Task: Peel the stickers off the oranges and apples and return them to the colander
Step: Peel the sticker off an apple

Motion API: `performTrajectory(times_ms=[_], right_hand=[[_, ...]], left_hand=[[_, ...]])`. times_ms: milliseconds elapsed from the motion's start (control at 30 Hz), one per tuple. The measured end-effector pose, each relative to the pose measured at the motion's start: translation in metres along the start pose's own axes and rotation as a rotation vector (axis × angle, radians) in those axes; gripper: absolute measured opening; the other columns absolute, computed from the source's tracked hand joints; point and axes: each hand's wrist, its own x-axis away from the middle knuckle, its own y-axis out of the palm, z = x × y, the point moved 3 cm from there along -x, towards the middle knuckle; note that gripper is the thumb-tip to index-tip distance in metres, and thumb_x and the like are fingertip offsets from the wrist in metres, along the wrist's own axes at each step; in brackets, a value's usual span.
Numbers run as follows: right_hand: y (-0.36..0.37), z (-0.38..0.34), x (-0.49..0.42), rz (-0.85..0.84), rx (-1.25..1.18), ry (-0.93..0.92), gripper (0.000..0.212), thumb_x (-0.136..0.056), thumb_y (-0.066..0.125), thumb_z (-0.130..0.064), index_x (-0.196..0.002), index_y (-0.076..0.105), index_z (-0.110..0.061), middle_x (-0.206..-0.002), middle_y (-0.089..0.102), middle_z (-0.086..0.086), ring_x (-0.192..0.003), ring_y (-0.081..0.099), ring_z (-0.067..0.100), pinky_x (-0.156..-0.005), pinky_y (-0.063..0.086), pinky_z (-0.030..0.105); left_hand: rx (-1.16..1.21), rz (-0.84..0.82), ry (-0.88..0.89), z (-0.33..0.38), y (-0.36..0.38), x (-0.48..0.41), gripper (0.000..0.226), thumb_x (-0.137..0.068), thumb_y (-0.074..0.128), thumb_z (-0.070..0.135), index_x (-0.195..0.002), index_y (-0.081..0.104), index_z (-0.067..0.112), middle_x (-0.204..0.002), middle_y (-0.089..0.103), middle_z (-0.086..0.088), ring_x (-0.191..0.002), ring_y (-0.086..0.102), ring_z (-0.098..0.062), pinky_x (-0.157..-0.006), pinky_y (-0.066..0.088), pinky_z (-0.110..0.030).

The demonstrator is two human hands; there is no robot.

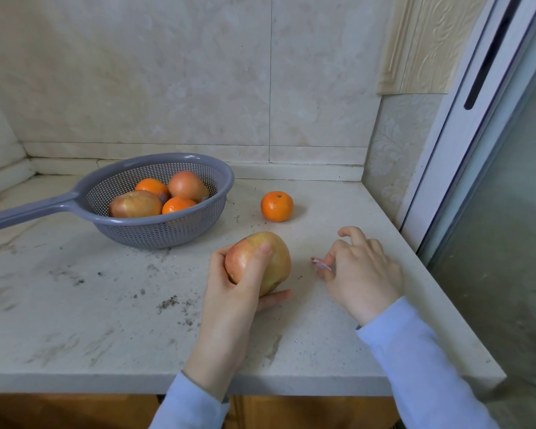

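Beside the colander (155, 233), one orange (277, 206) lies apart.

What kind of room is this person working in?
Most likely a home kitchen: a speckled pale stone countertop against a beige tiled wall, with a grey plastic colander of apples and oranges on it.

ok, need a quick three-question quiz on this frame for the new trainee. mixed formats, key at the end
1. True or false: the left hand grips an apple.
2. Multiple choice: what does the right hand pinch? A) a knife B) a sticker C) a spoon
3. Fill in: leaving out the orange on the counter, the number of fruits visible in the colander is ___.

Key: 1 true; 2 B; 3 four (two apples, two oranges).
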Motion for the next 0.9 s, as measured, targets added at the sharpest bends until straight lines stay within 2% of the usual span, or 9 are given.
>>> performTrajectory(times_ms=[167,300,400,500,600,700,767,800,900], right_hand=[[0.000,-0.001,0.000,0.003,0.018,-0.005,0.030,-0.096,0.045,-0.044,-0.115,0.056,-0.024,-0.144,0.035,-0.010,-0.123,0.044,0.020,-0.086,0.039,0.032],[-0.001,0.000,0.002,0.029,-0.001,0.003,0.032,-0.094,0.049,-0.046,-0.117,0.053,-0.025,-0.146,0.033,-0.010,-0.124,0.044,0.019,-0.088,0.039,0.033],[-0.006,0.005,0.000,0.072,-0.033,0.033,0.047,-0.086,0.054,-0.056,-0.119,0.041,-0.025,-0.130,0.042,-0.007,-0.114,0.049,0.021,-0.082,0.040,0.033],[-0.009,0.007,0.003,0.084,-0.049,0.020,0.052,-0.085,0.054,-0.059,-0.122,0.039,-0.027,-0.135,0.036,-0.007,-0.113,0.050,0.021,-0.080,0.040,0.032],[-0.013,0.004,0.008,0.133,-0.162,-0.052,0.041,-0.088,0.058,-0.047,-0.122,0.044,-0.028,-0.134,0.039,-0.010,-0.114,0.050,0.018,-0.080,0.045,0.031],[-0.024,-0.003,0.008,0.148,-0.467,-0.099,0.015,-0.092,0.056,-0.035,-0.102,0.062,-0.025,-0.108,0.061,-0.010,-0.104,0.058,0.013,-0.077,0.045,0.024],[-0.033,-0.011,0.005,0.078,-0.692,-0.097,0.025,-0.094,0.052,-0.040,-0.098,0.067,-0.021,-0.094,0.066,-0.010,-0.095,0.061,0.009,-0.073,0.043,0.013],[-0.038,-0.016,0.003,0.006,-0.766,-0.106,0.032,-0.091,0.051,-0.048,-0.100,0.067,-0.021,-0.094,0.067,-0.010,-0.093,0.061,0.008,-0.075,0.045,0.012],[-0.045,-0.035,-0.003,-0.277,-0.755,-0.165,0.056,-0.078,0.057,-0.064,-0.119,0.059,-0.027,-0.114,0.063,-0.012,-0.100,0.060,0.005,-0.076,0.047,0.018]], left_hand=[[-0.006,-0.007,-0.004,0.000,0.001,0.000,0.030,-0.081,0.070,0.029,-0.107,0.058,0.019,-0.110,0.058,-0.004,-0.096,0.068,-0.024,-0.066,0.062,-0.040],[0.005,-0.018,-0.007,0.001,0.001,0.000,0.030,-0.082,0.070,0.028,-0.107,0.057,0.018,-0.109,0.058,-0.004,-0.096,0.068,-0.024,-0.065,0.062,-0.039],[-0.002,-0.012,-0.005,0.000,0.000,0.000,0.032,-0.081,0.070,0.029,-0.109,0.057,0.018,-0.110,0.058,-0.004,-0.095,0.068,-0.024,-0.064,0.062,-0.038],[-0.008,-0.013,0.001,-0.001,0.001,-0.001,0.030,-0.082,0.070,0.028,-0.107,0.057,0.018,-0.109,0.058,-0.005,-0.096,0.068,-0.026,-0.064,0.062,-0.037],[-0.006,-0.019,0.005,-0.001,0.001,-0.001,0.033,-0.082,0.071,0.028,-0.109,0.057,0.016,-0.108,0.058,-0.005,-0.096,0.068,-0.027,-0.064,0.062,-0.038],[-0.012,-0.042,0.017,0.001,0.001,0.001,0.041,-0.078,0.074,0.030,-0.112,0.057,0.016,-0.112,0.059,-0.006,-0.096,0.068,-0.024,-0.068,0.062,-0.041],[-0.016,-0.072,0.042,0.002,0.000,0.002,0.059,-0.064,0.080,0.037,-0.116,0.056,0.021,-0.117,0.056,-0.003,-0.099,0.068,-0.026,-0.068,0.062,-0.039],[-0.054,-0.086,0.070,0.003,-0.001,0.003,0.068,-0.059,0.084,0.040,-0.118,0.054,0.026,-0.119,0.055,0.001,-0.101,0.067,-0.026,-0.067,0.062,-0.035],[-0.350,-0.097,0.237,0.010,0.003,0.003,0.084,-0.050,0.089,0.048,-0.122,0.046,0.035,-0.122,0.053,0.012,-0.105,0.064,-0.012,-0.078,0.061,-0.031]])
